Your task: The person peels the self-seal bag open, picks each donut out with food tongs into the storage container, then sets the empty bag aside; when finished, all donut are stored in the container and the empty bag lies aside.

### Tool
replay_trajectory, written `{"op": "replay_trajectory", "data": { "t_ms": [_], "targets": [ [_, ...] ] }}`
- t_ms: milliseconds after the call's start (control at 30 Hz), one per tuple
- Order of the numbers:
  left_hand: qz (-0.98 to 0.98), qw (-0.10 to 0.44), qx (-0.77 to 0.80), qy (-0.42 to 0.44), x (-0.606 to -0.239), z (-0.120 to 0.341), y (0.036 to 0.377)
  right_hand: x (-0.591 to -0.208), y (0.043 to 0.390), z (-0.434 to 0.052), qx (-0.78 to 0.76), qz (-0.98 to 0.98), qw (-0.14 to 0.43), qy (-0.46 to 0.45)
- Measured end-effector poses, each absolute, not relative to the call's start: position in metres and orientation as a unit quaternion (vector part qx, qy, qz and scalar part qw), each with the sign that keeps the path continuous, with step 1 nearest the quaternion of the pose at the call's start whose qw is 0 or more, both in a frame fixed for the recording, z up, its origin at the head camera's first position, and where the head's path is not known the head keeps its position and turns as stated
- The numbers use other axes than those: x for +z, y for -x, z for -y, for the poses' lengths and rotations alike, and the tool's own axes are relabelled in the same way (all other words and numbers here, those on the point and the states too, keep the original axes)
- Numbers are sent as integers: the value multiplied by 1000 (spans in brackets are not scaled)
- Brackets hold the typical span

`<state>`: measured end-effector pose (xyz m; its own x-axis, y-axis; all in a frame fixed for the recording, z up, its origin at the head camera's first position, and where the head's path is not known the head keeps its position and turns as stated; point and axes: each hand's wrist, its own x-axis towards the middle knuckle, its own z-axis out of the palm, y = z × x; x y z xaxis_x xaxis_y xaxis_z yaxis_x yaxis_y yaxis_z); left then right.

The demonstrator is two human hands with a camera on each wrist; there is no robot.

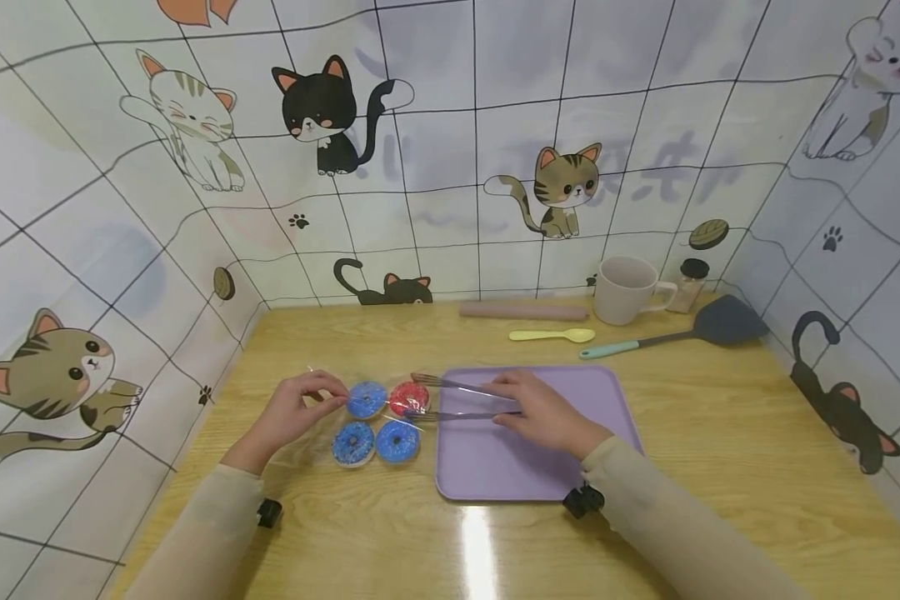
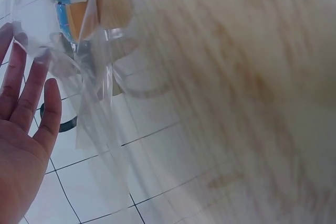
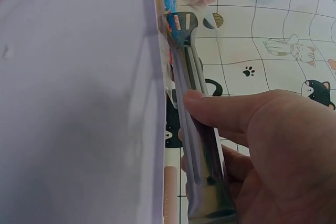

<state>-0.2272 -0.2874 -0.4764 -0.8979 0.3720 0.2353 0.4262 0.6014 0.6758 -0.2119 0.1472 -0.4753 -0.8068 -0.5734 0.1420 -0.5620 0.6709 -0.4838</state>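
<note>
Four iced donuts lie in clear plastic wrapping (image 1: 303, 450) on the wooden table: a red one (image 1: 408, 397) and three blue ones (image 1: 365, 399) (image 1: 353, 442) (image 1: 397, 441). My left hand (image 1: 328, 390) pinches the wrapping's edge beside the upper blue donut; the film (image 2: 94, 103) hangs past its fingers (image 2: 29, 103) in the left wrist view. My right hand (image 1: 504, 402) grips metal tongs (image 1: 457, 400), thumb along one arm (image 3: 191, 103). The tong tips straddle the red donut. A purple tray (image 1: 607, 400) lies under the right hand.
Along the back wall lie a rolling pin (image 1: 523, 311), a yellow spoon (image 1: 551, 335), a pale mug (image 1: 626, 289), a small jar (image 1: 690, 283) and a dark spatula (image 1: 690, 333). Cat-patterned walls close in the table on three sides.
</note>
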Motion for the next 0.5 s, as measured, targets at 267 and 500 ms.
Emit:
{"op": "replay_trajectory", "data": {
  "t_ms": [267, 500],
  "targets": [
    [895, 35, -390, 213, -475, 289, 225, -471, 203, -162, -271, -911, -18, 311],
    [896, 35, -383, 221, -472, 285, 226, -471, 193, -193, -297, -903, -57, 304]
  ]
}}
